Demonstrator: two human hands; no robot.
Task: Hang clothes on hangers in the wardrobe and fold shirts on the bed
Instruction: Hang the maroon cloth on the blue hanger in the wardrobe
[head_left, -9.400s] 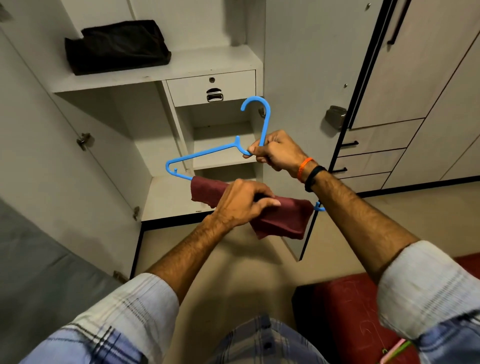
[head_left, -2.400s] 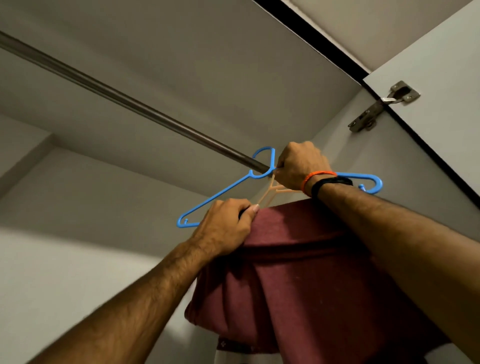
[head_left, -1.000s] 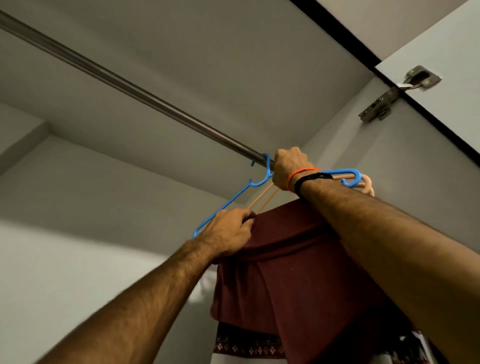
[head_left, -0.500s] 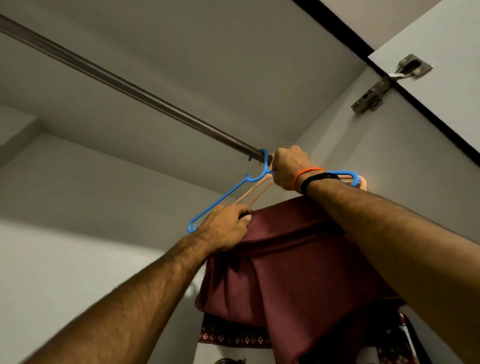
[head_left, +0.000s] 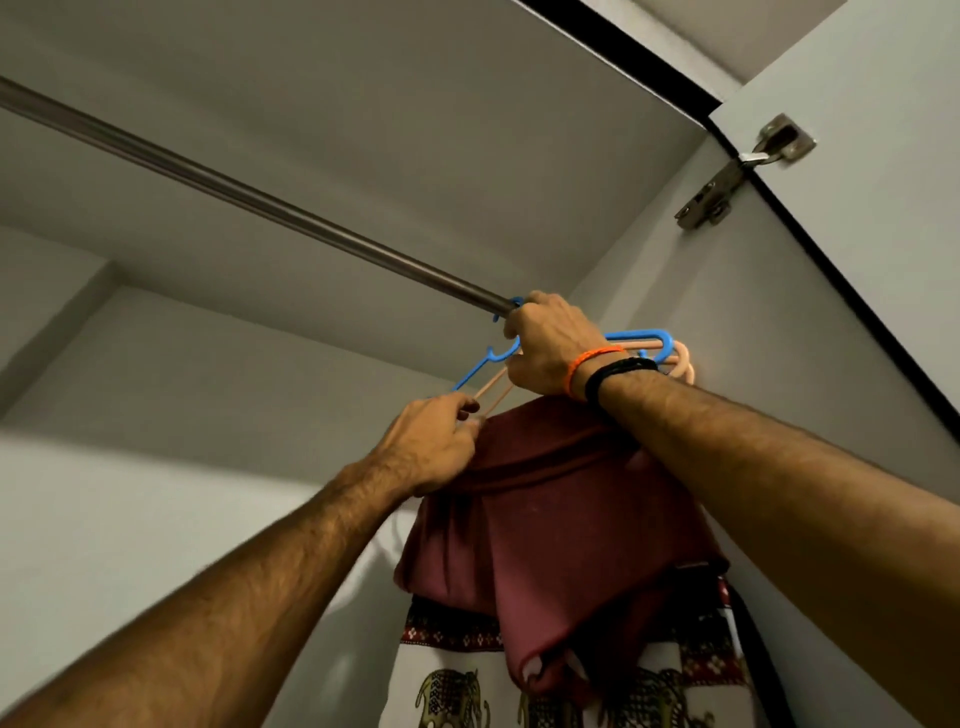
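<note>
Right hand (head_left: 553, 345): fingers (head_left: 519, 318) closed around the neck of the blue hanger (head_left: 636, 338), right at the steel rod (head_left: 270, 208); the blue hook tip shows just left of the knuckles, against the rod, so the grip probably serves to seat the hook over it. Whether the hook is fully over cannot be told; the fist hides it. Left hand (head_left: 434, 449): fingers (head_left: 467, 413) pinched shut at the hanger's left shoulder, on the top edge of the maroon garment (head_left: 545, 530), apparently to keep the cloth from slipping off the sloping arm while the hook goes on. The maroon garment is draped over the blue hanger, at the rod's right end, close to the wardrobe side wall (head_left: 779, 322). Count: two hands, both closed; one blue hanger; at least one peach hanger (head_left: 680, 361) directly behind it, possibly two, outlines overlap; one maroon garment; one elephant-print cloth (head_left: 452, 675) hanging behind and below; one rod; one door hinge (head_left: 737, 174); two wristbands (head_left: 597, 364) on the right wrist, orange and black.
</note>
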